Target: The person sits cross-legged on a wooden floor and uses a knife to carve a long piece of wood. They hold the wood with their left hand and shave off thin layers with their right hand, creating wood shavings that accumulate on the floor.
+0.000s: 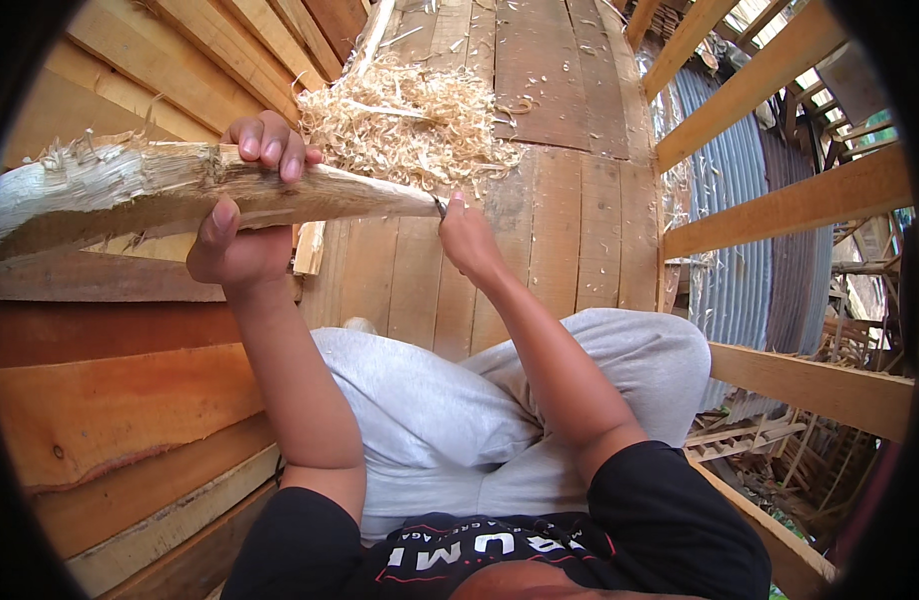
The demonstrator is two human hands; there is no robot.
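Note:
A long, rough-hewn piece of pale wood (pixel 110 190) stretches from the left edge to the middle, its right part shaved down to a thin end. My left hand (pixel 252 250) is closed round it, thumb on the near side and fingers over the top. At the thin end my right hand (pixel 468 235) is closed on what looks like a knife (pixel 440 206). Only a short dark bit of blade shows, touching the wood's tip; the handle is hidden in my fist.
Curled wood shavings (pixel 400 125) lie heaped on the plank floor (pixel 550 230) beyond the wood. Stacked boards (pixel 120 370) stand along the left. A wooden railing (pixel 780 205) runs down the right, with corrugated metal sheets (pixel 730 160) beyond it. My legs (pixel 420 390) are folded just below the hands.

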